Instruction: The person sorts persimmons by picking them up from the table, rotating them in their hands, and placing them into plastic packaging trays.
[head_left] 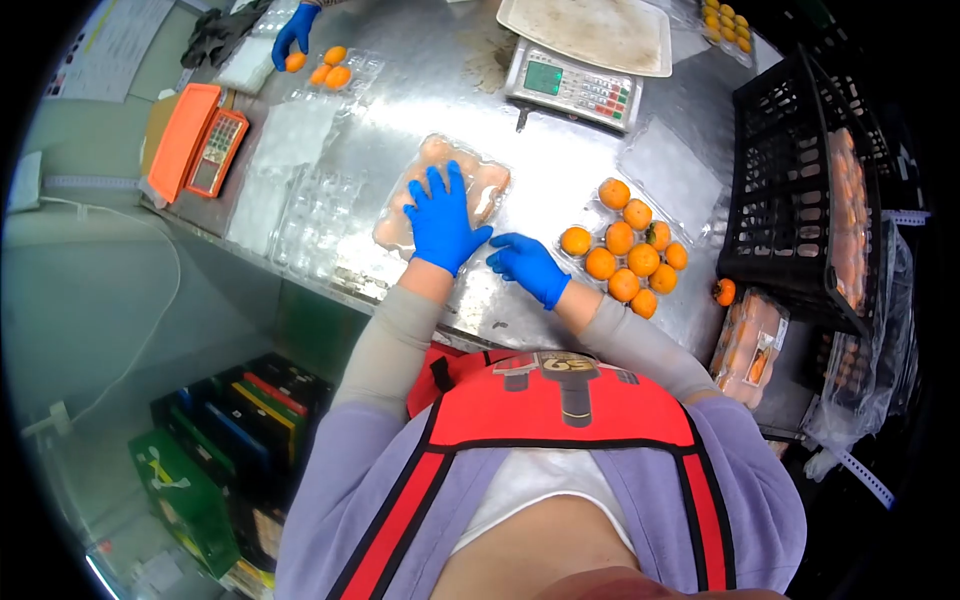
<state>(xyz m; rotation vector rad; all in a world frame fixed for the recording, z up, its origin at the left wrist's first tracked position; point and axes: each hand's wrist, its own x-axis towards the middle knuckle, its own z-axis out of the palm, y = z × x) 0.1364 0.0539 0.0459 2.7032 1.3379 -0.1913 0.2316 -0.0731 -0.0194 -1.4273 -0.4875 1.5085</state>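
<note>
My left hand (445, 222), in a blue glove, lies flat with spread fingers on a clear plastic pack (488, 183). The pack's contents look pale orange and rounded, blurred by the plastic. Close beside it, my right hand (530, 268), also gloved in blue, hovers near the pack's lower right corner. Its fingers are loosely bent, and nothing shows in them. To the right of that hand, several orange persimmons (619, 238) sit in a clear tray, with one persimmon (575, 240) at its left side.
A scale (575, 85) stands at the back, an orange scale (205, 145) at left. Clear trays (318, 222) lie left of the pack. Another person's gloved hand (294, 38) touches fruit. A black crate (790, 190) and a filled pack (750, 345) are at right.
</note>
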